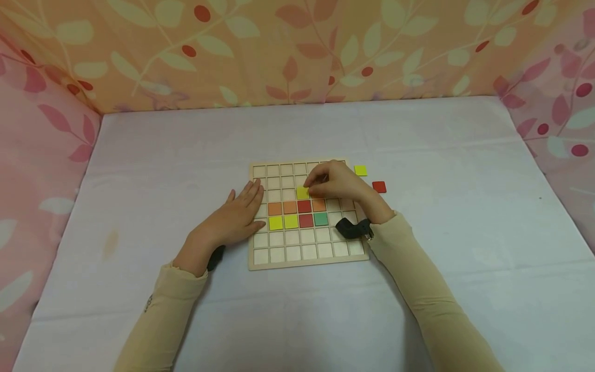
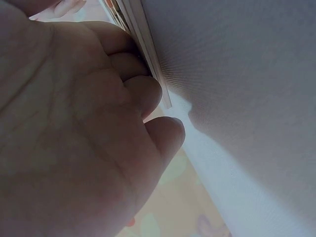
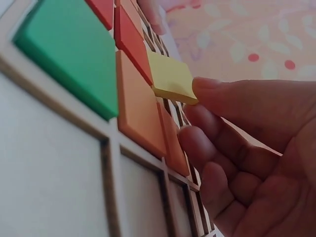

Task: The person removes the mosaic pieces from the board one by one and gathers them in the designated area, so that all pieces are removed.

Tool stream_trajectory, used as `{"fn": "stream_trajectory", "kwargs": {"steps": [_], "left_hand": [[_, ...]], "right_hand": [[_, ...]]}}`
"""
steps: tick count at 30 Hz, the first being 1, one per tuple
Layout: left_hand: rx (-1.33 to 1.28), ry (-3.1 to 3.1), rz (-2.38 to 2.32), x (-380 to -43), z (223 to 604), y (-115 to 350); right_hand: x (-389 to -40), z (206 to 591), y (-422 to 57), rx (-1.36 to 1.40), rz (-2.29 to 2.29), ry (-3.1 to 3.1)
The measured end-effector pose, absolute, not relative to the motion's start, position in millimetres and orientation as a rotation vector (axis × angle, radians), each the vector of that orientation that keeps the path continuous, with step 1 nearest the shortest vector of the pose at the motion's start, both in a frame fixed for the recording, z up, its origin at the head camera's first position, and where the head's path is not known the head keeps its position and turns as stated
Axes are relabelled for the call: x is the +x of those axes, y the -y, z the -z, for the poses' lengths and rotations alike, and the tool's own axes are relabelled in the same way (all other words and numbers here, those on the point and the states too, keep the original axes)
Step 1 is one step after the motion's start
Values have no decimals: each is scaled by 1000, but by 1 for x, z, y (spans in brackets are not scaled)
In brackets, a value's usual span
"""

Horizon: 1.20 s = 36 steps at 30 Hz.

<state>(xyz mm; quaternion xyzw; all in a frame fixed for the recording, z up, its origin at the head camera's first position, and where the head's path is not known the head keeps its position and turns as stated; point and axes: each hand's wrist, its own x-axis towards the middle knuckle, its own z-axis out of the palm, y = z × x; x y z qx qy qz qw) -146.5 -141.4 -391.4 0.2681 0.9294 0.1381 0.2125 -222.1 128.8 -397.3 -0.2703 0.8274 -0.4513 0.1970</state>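
My right hand (image 1: 341,181) pinches a yellow square tile (image 3: 172,76) between thumb and fingers. In the right wrist view the tile is tilted, just above the wooden grid board (image 1: 307,262) beside a red tile (image 3: 131,39). Below it in the head view runs a row of orange, orange, red (image 1: 304,206) and orange (image 1: 319,205). The row beneath holds two yellow tiles (image 1: 276,223), a red one and a green tile (image 1: 321,219). Another orange tile (image 3: 173,138) shows in the right wrist view. My left hand (image 1: 234,214) rests with extended fingers on the board's left edge.
A loose yellow tile (image 1: 360,170) and a loose red tile (image 1: 379,187) lie on the white tablecloth (image 1: 441,155), right of the board. Leaf-patterned cloth (image 1: 297,51) rises behind the table and at both sides. A black wrist device (image 1: 350,228) overhangs the board's right part.
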Motion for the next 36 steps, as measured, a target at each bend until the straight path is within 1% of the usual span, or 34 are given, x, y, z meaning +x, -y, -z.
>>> {"fn": "stream_trajectory", "kwargs": {"steps": [36], "left_hand": [[742, -2577, -383, -146, 389, 140]], "right_hand": [[-221, 398, -125, -755, 1262, -2306]]}}
